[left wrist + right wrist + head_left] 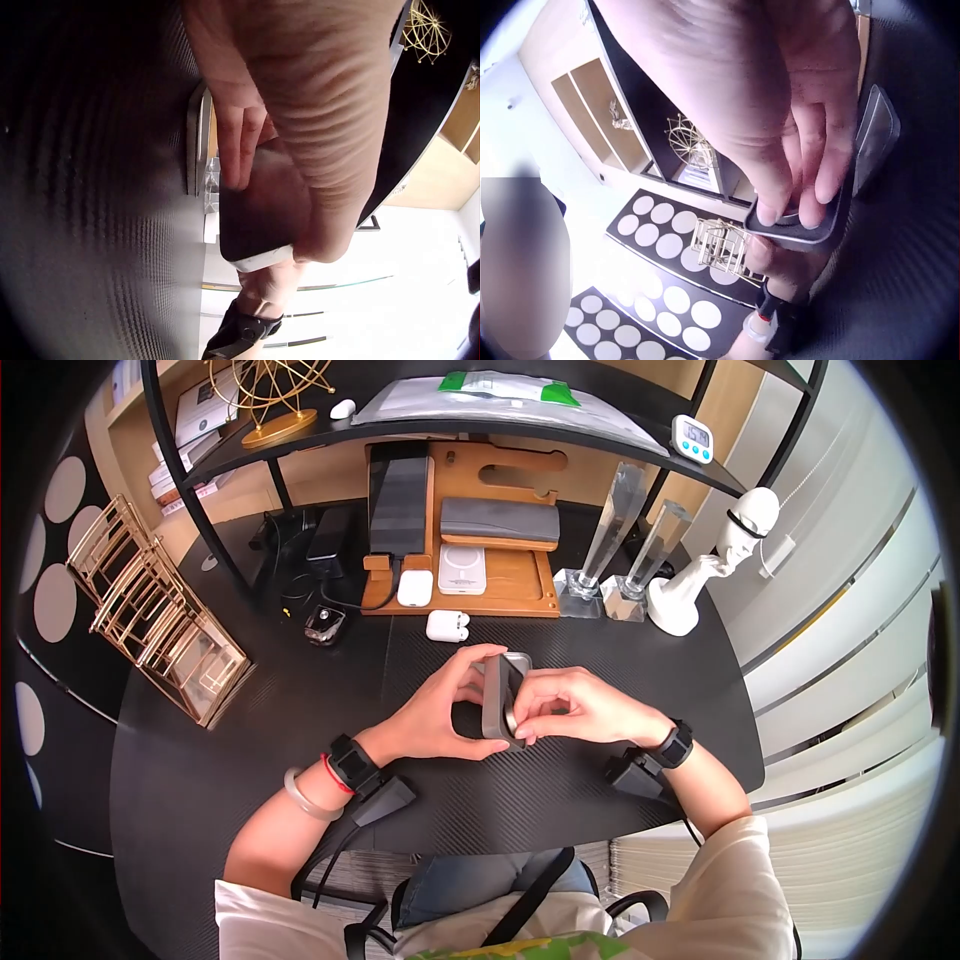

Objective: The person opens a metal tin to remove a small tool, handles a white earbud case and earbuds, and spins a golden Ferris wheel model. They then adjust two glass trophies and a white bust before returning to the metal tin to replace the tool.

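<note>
Above the desk, my left hand holds a small grey rectangular box on edge, thumb at its near end and fingers at its far end. The right wrist view shows the box's dark inside with a thin raised rim. My right hand reaches into it, thumb and fingertips pinching a small round piece with a silvery edge, mostly covered by the fingers. Another shallow grey tray-like piece with rounded corners lies on the desk just beyond the hands.
A white earbud case lies ahead of the hands. Behind it stands a wooden organizer with a phone and glasses case. Crystal trophies and a white figurine stand right, a gold wire rack left.
</note>
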Demonstrator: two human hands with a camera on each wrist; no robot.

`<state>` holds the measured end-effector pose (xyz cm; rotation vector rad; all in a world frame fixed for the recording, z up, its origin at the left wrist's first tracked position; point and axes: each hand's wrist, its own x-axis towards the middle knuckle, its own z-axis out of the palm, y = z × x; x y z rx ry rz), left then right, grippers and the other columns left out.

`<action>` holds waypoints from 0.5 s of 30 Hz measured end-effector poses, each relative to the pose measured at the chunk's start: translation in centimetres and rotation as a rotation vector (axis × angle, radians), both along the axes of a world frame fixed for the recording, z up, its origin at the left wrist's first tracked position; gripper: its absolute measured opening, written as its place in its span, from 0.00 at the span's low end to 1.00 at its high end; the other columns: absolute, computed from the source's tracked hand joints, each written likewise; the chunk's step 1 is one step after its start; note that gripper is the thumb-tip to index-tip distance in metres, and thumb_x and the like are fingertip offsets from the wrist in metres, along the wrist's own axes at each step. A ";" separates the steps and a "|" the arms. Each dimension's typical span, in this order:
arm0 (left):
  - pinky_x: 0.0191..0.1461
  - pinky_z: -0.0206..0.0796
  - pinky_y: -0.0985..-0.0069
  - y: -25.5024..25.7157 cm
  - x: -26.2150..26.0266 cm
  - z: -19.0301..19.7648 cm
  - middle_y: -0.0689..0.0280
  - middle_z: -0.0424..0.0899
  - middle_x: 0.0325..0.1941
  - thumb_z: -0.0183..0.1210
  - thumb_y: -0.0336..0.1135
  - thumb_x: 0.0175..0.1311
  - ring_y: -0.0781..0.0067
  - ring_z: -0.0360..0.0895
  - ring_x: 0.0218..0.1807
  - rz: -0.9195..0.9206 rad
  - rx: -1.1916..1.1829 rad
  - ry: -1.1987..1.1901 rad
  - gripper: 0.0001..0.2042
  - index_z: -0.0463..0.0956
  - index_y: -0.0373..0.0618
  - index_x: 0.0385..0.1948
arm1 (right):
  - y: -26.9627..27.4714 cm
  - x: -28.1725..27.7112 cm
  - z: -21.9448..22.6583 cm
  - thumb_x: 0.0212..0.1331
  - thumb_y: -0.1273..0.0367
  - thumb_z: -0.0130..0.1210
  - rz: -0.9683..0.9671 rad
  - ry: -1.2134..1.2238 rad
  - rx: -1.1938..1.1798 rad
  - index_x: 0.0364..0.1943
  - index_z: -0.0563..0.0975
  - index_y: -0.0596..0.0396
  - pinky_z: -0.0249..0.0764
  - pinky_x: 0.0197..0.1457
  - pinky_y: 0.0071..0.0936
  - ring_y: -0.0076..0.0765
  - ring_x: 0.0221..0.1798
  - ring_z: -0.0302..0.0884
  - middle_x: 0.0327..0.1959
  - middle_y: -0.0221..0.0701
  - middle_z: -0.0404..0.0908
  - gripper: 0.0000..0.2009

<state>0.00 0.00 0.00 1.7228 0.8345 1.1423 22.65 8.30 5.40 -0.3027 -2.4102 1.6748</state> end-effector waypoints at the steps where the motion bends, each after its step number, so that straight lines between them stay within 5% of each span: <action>1: 0.59 0.72 0.67 0.0 -0.2 -0.2 0.57 0.71 0.58 0.76 0.34 0.45 0.66 0.76 0.54 0.025 0.003 -0.015 0.49 0.52 0.43 0.69 | 0.1 0.4 0.1 0.63 0.70 0.61 0.001 0.001 -0.001 0.40 0.78 0.58 0.79 0.40 0.22 0.24 0.37 0.83 0.38 0.29 0.81 0.07; 3: 0.59 0.71 0.68 0.2 -0.8 -0.4 0.58 0.71 0.57 0.75 0.33 0.47 0.68 0.75 0.55 0.102 0.025 -0.052 0.47 0.52 0.43 0.69 | 0.7 1.4 0.8 0.65 0.71 0.59 -0.105 0.049 -0.168 0.44 0.76 0.58 0.79 0.40 0.21 0.22 0.37 0.82 0.38 0.30 0.81 0.08; 5: 0.59 0.70 0.68 0.4 -1.1 -0.4 0.58 0.71 0.57 0.73 0.31 0.49 0.68 0.75 0.56 0.224 0.038 -0.135 0.45 0.51 0.43 0.68 | 2.2 2.5 2.1 0.65 0.72 0.58 -0.273 -0.017 0.073 0.43 0.74 0.58 0.79 0.42 0.23 0.25 0.39 0.81 0.39 0.32 0.79 0.07; 7: 0.58 0.70 0.68 0.7 -1.4 -0.4 0.58 0.71 0.59 0.70 0.29 0.53 0.68 0.74 0.57 0.291 0.072 -0.160 0.43 0.49 0.44 0.69 | 2.9 2.7 2.2 0.63 0.74 0.56 -0.309 -0.109 0.681 0.42 0.73 0.59 0.78 0.43 0.31 0.38 0.39 0.81 0.39 0.36 0.76 0.06; 11: 0.56 0.70 0.69 0.6 -1.2 -0.5 0.58 0.70 0.59 0.70 0.31 0.54 0.68 0.74 0.57 0.366 0.087 -0.163 0.43 0.49 0.44 0.69 | 3.3 2.4 0.9 0.62 0.75 0.51 -0.217 -0.306 0.919 0.40 0.69 0.61 0.75 0.45 0.44 0.54 0.43 0.77 0.40 0.42 0.72 0.05; 13: 0.56 0.69 0.69 0.6 -1.3 -0.2 0.58 0.70 0.59 0.70 0.31 0.54 0.68 0.73 0.57 0.395 0.097 -0.158 0.44 0.48 0.44 0.69 | 3.8 2.2 -0.3 0.62 0.74 0.52 -0.211 -0.339 0.952 0.39 0.70 0.61 0.76 0.46 0.43 0.52 0.44 0.77 0.40 0.42 0.72 0.05; 15: 0.69 0.61 0.66 0.5 -1.5 0.0 0.58 0.61 0.66 0.67 0.28 0.56 0.65 0.66 0.67 0.407 0.027 -0.160 0.43 0.47 0.45 0.71 | 4.3 1.8 -0.4 0.62 0.73 0.53 -0.222 -0.362 0.971 0.40 0.71 0.61 0.76 0.46 0.42 0.52 0.44 0.78 0.40 0.41 0.73 0.07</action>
